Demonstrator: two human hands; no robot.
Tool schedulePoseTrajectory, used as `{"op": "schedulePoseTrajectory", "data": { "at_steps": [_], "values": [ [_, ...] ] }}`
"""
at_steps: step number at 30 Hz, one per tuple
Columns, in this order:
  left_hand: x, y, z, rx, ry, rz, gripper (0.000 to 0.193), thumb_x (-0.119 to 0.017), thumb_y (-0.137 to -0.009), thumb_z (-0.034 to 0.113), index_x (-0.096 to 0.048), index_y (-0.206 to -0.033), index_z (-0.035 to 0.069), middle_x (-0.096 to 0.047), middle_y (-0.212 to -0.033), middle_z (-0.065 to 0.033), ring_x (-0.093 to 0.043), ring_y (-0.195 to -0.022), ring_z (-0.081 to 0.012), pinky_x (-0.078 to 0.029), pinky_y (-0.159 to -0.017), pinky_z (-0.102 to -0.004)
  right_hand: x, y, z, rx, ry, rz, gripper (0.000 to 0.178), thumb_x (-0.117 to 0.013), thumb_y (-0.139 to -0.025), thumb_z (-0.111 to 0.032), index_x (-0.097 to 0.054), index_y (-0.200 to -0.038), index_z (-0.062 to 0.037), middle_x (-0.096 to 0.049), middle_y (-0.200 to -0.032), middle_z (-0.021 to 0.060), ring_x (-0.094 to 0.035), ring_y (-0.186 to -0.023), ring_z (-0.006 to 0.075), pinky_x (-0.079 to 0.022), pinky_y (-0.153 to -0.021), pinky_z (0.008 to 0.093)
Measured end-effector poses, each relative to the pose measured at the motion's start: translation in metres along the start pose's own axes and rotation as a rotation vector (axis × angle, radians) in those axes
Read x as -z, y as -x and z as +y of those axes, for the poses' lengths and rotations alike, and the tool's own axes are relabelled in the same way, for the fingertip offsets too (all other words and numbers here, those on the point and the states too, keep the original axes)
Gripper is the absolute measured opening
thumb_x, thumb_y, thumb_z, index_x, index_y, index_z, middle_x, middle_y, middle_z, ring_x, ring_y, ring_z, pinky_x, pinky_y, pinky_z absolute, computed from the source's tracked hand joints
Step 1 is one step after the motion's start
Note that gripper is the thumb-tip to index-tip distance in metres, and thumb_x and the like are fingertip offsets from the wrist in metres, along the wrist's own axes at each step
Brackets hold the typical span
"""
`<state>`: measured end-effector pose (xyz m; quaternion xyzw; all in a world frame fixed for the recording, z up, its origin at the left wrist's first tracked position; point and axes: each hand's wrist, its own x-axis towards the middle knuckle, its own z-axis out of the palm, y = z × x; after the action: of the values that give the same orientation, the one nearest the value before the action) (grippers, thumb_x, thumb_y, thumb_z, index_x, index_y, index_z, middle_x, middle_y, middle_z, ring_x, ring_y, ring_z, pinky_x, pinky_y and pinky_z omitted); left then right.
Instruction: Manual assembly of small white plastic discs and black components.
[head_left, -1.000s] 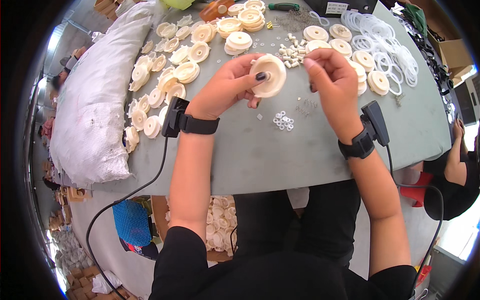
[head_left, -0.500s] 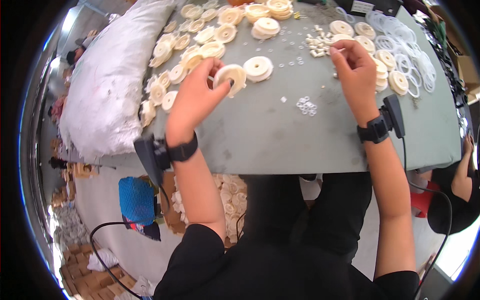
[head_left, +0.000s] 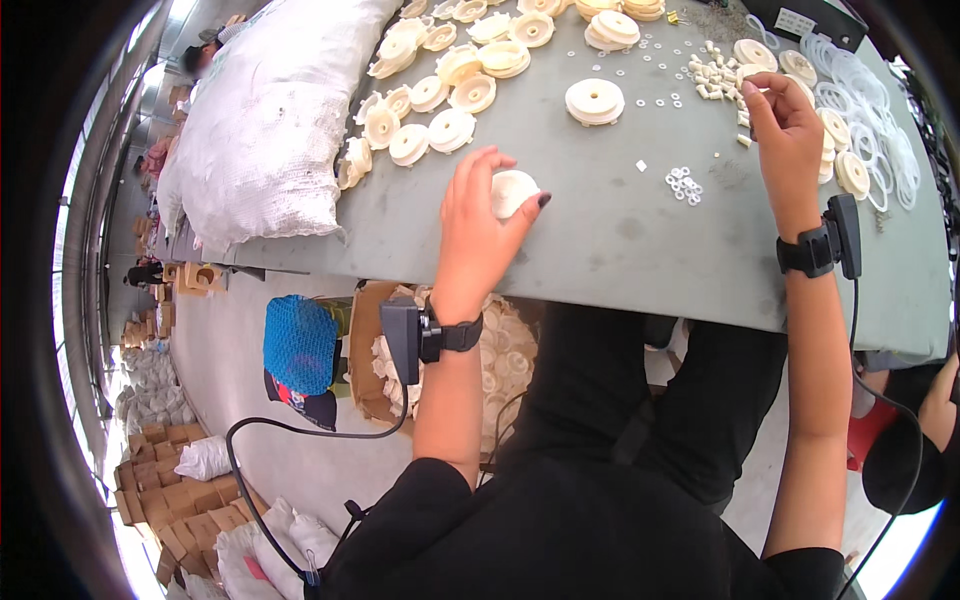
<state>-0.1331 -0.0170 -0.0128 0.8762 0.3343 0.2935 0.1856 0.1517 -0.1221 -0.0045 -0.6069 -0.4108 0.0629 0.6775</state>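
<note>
My left hand (head_left: 475,220) is closed round a cream plastic disc (head_left: 512,193), over the near part of the grey table. The thumb presses one side of the disc and the fingers the other. My right hand (head_left: 787,140) is pinched beside a pile of small cream cylinders (head_left: 715,78); what its fingertips hold, if anything, is hidden. Between the hands, a thick cream grooved wheel (head_left: 595,102) lies flat. A small heap of white rings (head_left: 684,186) sits nearer me, with a tiny white square piece (head_left: 641,165) to its left.
Many cream plastic discs (head_left: 473,93) spread over the table's far left, beside a big white sack (head_left: 270,130). Loops of clear tubing (head_left: 868,125) and more cream wheels (head_left: 852,174) lie at the right. Below the edge stands a carton (head_left: 370,345) full of cream parts.
My left hand has drawn the disc away from the grooved wheel, toward the near table edge, and turned it. The right hand stays by the cylinders. The whole view has shifted.
</note>
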Motion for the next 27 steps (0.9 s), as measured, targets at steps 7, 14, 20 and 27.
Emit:
{"op": "schedulePoseTrajectory", "data": {
  "at_steps": [7, 14, 20, 27],
  "values": [
    [-0.035, -0.078, 0.028, -0.217, -0.084, -0.081, 0.046, -0.065, -0.075, 0.024, -0.051, -0.116, 0.007, -0.055, -0.112, -0.0134, -0.053, -0.103, -0.0303, -0.042, -0.089, -0.0380, -0.001, 0.000, -0.007, 0.162, 0.115, -0.307, 0.011, -0.064, -0.076, -0.015, -0.062, -0.079, -0.0053, -0.054, -0.066, -0.0031, -0.048, -0.066, 0.0086, -0.040, -0.066, 0.0236],
    [-0.058, -0.110, 0.026, -0.082, -0.180, -0.218, 0.046, -0.066, -0.075, 0.027, -0.053, -0.115, 0.010, -0.057, -0.111, -0.0118, -0.057, -0.095, -0.0274, -0.046, -0.083, -0.0361, 0.011, -0.002, -0.007, 0.241, 0.530, -0.471, 0.012, -0.068, -0.067, -0.017, -0.062, -0.075, -0.0103, -0.057, -0.071, -0.0001, -0.051, -0.076, 0.0207, -0.039, -0.074, 0.0312],
    [-0.053, -0.117, 0.011, 0.078, 0.746, -0.110, 0.038, -0.052, -0.089, 0.030, -0.052, -0.113, 0.001, -0.061, -0.103, -0.0087, -0.059, -0.089, -0.0153, -0.045, -0.079, -0.0289, 0.032, -0.004, -0.014, 0.156, 0.648, -0.658, 0.021, -0.075, -0.060, -0.019, -0.064, -0.075, -0.0115, -0.053, -0.077, 0.0058, -0.051, -0.079, 0.0245, -0.042, -0.072, 0.0343],
    [-0.032, -0.116, 0.011, 0.288, 1.287, -0.368, 0.039, -0.038, -0.095, 0.034, -0.050, -0.115, 0.002, -0.061, -0.103, -0.0129, -0.062, -0.087, -0.0188, -0.047, -0.082, -0.0318, 0.015, 0.000, -0.022, 0.062, 0.432, -0.629, 0.015, -0.067, -0.069, -0.011, -0.063, -0.083, -0.0071, -0.060, -0.080, 0.0054, -0.057, -0.079, 0.0199, -0.044, -0.072, 0.0307]
  ]
}}
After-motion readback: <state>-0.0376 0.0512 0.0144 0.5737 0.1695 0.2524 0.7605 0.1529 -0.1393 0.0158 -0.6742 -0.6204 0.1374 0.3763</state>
